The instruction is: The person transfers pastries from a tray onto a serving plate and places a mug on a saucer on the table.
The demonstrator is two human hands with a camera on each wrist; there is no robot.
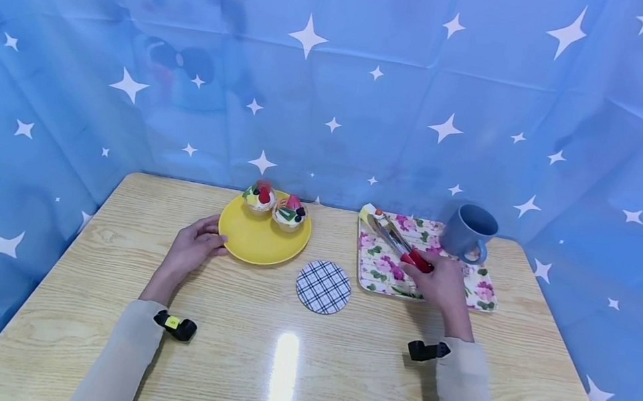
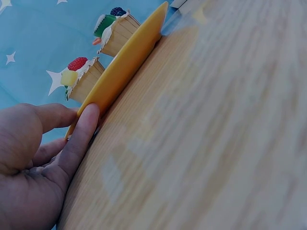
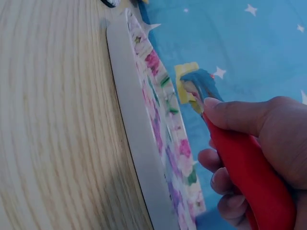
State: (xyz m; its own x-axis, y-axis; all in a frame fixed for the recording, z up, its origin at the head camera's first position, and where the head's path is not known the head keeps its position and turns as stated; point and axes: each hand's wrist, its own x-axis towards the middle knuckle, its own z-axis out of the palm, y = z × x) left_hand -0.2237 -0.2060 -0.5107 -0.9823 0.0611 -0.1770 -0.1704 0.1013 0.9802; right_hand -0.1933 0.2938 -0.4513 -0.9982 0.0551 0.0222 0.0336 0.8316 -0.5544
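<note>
My left hand [image 1: 196, 243] pinches the left rim of a yellow plate [image 1: 258, 246], thumb on one side and fingers on the other. Two fruit-topped cupcakes [image 1: 288, 214] stand at the plate's back; both show side-on in the left wrist view. In my right hand [image 1: 443, 281] is a pair of metal tongs [image 1: 388, 231] with red handles [image 3: 254, 175], held over a floral tray [image 1: 378, 280]. At the tongs' tips is a small pale-yellow piece [image 3: 184, 82], its kind unclear, near the tray's back left corner. Whether it touches the tray I cannot tell.
A blue-grey mug [image 1: 470, 231] stands at the tray's back right, close beyond my right hand. Between plate and tray lies a round checked coaster [image 1: 323, 287]. A blue star-patterned curtain [image 1: 334, 95] hangs along the back edge of the wooden table [image 1: 219, 348].
</note>
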